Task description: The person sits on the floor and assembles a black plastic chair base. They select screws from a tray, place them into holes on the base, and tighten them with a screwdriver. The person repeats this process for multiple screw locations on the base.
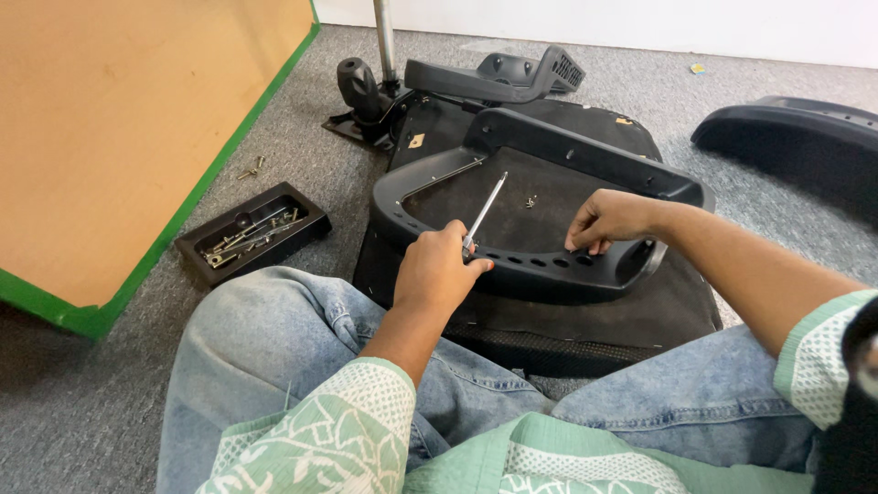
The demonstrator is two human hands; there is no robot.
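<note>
Looking down from the head camera, the person sat on grey carpet with an upturned chair seat (677,302) across their knees and a black plastic frame (549,274) lying on top of it. The left hand (437,270) was closed around the handle of a screwdriver (483,212), whose shaft slanted up and away over the frame's opening. The right hand (608,220) was curled, fingertips pinched down at a hole in the frame's near bar; whether it held a screw could not be told.

A loose screw (530,200) lay on the seat's underside inside the frame, where a nudge of the frame might well have sent it rolling off into the carpet. The frame looked unfastened, so pressing at one hole could have shifted it out of line with the others. Off to the left, a black tray of screws (252,232) sat near the knee, just beside a green-edged board (110,146), and a careless leg could have tipped it. An armrest (498,78) lay further back.
</note>
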